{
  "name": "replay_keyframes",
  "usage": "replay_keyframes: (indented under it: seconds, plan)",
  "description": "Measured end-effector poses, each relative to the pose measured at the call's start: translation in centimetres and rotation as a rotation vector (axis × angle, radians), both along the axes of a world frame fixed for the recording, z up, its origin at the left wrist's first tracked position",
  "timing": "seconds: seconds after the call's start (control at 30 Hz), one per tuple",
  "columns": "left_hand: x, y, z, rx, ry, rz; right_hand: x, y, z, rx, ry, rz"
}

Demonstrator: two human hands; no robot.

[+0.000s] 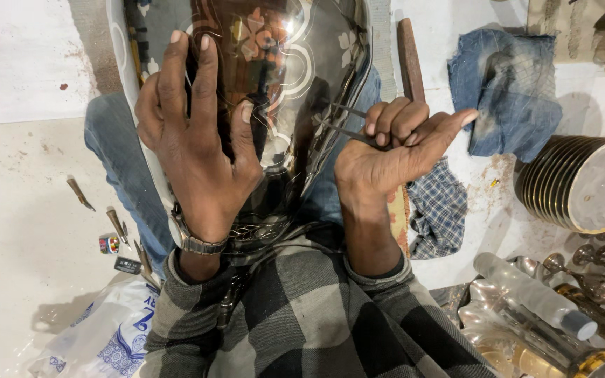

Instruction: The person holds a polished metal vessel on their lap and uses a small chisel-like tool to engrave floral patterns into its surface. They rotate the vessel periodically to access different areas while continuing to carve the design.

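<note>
Left floor: small chisels (80, 194) and a printed plastic bag (99, 336). Your left hand (194, 143): fingers spread flat on the shiny engraved metal tray (285, 63), which stands tilted across your lap, not gripped round. Your right hand (393, 150): curled tight about a thin metal tool (344, 122), tip touching the tray face, forefinger extended. Behind it: wooden handle (409, 59), denim rag (509, 87). Right: stacked gold-rimmed plates (572, 182), clear bottle (533, 294).

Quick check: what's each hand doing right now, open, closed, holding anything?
Left hand: open, fingers spread flat against the shiny engraved metal tray.
Right hand: closed on a thin metal tool, index finger extended.
</note>
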State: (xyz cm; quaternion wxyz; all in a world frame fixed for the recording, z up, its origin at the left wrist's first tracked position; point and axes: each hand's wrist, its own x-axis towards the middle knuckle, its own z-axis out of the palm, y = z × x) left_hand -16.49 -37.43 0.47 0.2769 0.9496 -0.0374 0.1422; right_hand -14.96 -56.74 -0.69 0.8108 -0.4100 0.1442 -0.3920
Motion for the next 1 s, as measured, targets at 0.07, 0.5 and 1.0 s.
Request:
replay_keyframes:
  seconds: [0.07,0.5,1.0]
  plan:
    - [-0.1,0.0,0.0,0.004,0.012,0.002,0.0,0.0,0.0,-0.002,0.020,-0.003]
    - [0.1,-0.3,0.7,-0.019,0.023,0.010,-0.3,0.7,-1.5,-0.107,-0.171,0.253]
    - [0.2,-0.4,0.4,-0.043,0.019,0.009,0.1,0.5,-1.8,-0.026,-0.260,0.316]
